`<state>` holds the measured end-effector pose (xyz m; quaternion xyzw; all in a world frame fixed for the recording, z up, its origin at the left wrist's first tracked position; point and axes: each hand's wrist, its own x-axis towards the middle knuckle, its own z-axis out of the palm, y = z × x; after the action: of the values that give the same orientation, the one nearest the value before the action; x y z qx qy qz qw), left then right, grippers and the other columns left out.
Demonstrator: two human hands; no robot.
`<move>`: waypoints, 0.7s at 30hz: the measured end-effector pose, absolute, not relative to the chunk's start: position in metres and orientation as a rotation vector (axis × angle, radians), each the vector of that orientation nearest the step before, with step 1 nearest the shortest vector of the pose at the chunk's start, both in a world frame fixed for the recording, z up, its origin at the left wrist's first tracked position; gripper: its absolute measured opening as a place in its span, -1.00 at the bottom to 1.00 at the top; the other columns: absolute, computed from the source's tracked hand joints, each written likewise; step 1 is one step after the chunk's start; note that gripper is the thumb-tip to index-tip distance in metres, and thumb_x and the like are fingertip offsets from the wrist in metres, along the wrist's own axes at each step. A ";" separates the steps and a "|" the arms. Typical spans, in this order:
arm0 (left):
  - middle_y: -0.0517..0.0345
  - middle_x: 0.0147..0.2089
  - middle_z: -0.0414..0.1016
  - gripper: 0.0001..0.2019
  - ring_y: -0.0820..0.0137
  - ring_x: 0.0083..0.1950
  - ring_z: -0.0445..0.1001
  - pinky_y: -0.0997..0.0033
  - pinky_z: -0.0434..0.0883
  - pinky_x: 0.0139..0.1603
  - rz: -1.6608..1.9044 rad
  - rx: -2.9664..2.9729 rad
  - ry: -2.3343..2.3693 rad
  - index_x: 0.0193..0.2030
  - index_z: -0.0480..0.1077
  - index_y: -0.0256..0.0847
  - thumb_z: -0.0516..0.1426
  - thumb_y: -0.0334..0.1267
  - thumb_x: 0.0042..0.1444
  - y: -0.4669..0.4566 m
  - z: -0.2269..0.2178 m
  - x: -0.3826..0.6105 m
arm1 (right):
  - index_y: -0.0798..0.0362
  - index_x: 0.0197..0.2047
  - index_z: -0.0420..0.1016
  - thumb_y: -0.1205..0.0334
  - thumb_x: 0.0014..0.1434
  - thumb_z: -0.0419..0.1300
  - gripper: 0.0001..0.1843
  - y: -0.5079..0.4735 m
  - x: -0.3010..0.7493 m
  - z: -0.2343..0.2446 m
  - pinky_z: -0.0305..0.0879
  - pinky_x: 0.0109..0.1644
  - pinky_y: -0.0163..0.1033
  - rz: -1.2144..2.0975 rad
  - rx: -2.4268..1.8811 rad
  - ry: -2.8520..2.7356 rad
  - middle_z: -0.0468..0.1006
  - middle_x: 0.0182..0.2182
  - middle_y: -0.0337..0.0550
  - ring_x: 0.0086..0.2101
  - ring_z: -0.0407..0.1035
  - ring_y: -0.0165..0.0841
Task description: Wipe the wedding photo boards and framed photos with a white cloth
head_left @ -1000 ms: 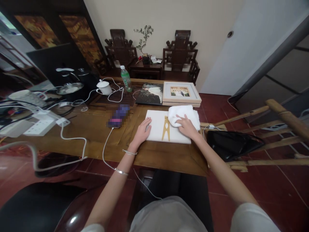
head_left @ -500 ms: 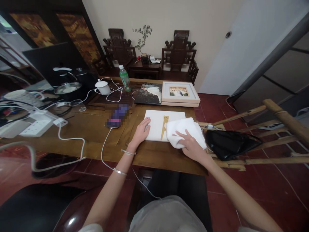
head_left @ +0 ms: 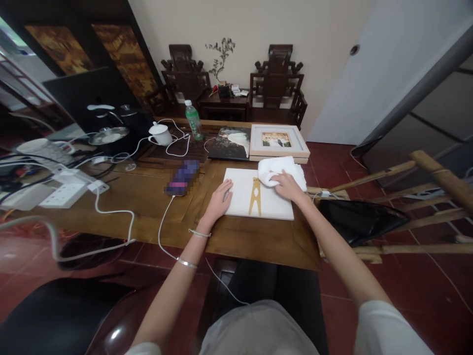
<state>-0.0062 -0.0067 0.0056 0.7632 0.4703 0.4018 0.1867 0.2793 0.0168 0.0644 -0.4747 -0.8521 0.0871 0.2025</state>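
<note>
As far as I could judge, the work was partly under way: the white, fluffy, folded cloth point(head_left: 283, 164) covered only the two o'clock corner of the white rectangular board point(head_left: 238, 190), and most of the face lay uncovered. Which parts were done and which were left, I could not tell, since no mark showed it. The board lay flat on the brown wooden table point(head_left: 240, 239). The left hand point(head_left: 218, 199) rested flat at its nine o'clock edge, fingers slightly spread. The right hand point(head_left: 288, 186) had bent fingers upon the cloth; whether they pinched or merely pressed it, I could not tell. The cloth looked soft and thick, the board smooth, with a flat golden peg-shaped figure point(head_left: 255, 185). Beyond, at one o'clock, was a pale wooden rectangular frame point(head_left: 297, 138); at eleven, a dark rectangular panel point(head_left: 221, 143)
</note>
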 end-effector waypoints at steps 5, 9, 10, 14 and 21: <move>-0.08 0.25 0.37 -0.64 0.20 0.33 0.26 0.06 0.18 0.37 1.118 2.153 1.330 0.11 0.41 -0.28 0.00 -0.29 0.22 -0.007 0.005 -0.006 | 0.06 -0.18 0.56 0.59 -0.13 -0.06 -0.47 0.019 0.279 0.059 -0.11 0.32 0.24 0.210 -1.344 -2.355 0.56 0.02 -0.06 0.21 0.22 -0.12; -0.07 0.25 0.37 -0.64 0.21 0.33 0.27 0.04 0.18 0.37 1.121 2.159 1.330 0.11 0.41 -0.27 -0.01 -0.30 0.21 -0.006 0.004 -0.006 | 0.10 -0.12 0.55 0.58 -0.12 -0.02 -0.47 -0.002 0.277 0.055 -0.14 0.32 0.29 0.162 -1.363 -2.368 0.47 0.12 0.06 0.23 0.18 -0.09; -0.05 0.25 0.38 -0.64 0.21 0.33 0.27 0.04 0.18 0.37 1.123 2.157 1.330 0.11 0.41 -0.26 -0.01 -0.30 0.21 -0.006 0.004 -0.006 | 0.09 -0.12 0.55 0.57 -0.12 -0.01 -0.47 -0.011 0.276 0.055 -0.15 0.32 0.29 0.157 -1.363 -2.376 0.43 0.15 0.07 0.24 0.17 -0.08; -0.04 0.25 0.38 -0.64 0.21 0.33 0.27 0.05 0.18 0.37 1.120 2.155 1.326 0.11 0.41 -0.25 0.00 -0.29 0.21 -0.006 0.004 -0.006 | 0.07 -0.16 0.56 0.58 -0.16 0.00 -0.47 -0.056 0.272 0.056 -0.18 0.33 0.35 0.217 -1.323 -2.409 0.39 0.19 0.07 0.25 0.15 -0.06; -0.09 0.26 0.36 -0.63 0.18 0.34 0.25 0.04 0.17 0.38 1.110 2.153 1.326 0.12 0.41 -0.28 0.00 -0.27 0.22 -0.006 0.005 -0.006 | 0.04 -0.26 0.52 0.62 -0.17 -0.05 -0.51 -0.118 0.272 0.076 -0.14 0.33 0.36 0.344 -1.204 -2.587 0.38 0.20 0.03 0.26 0.13 -0.09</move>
<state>-0.0063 -0.0064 0.0054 0.7656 0.4717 0.3947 0.1888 0.2723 -0.1185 0.0763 -0.4153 -0.8920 0.1187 0.1332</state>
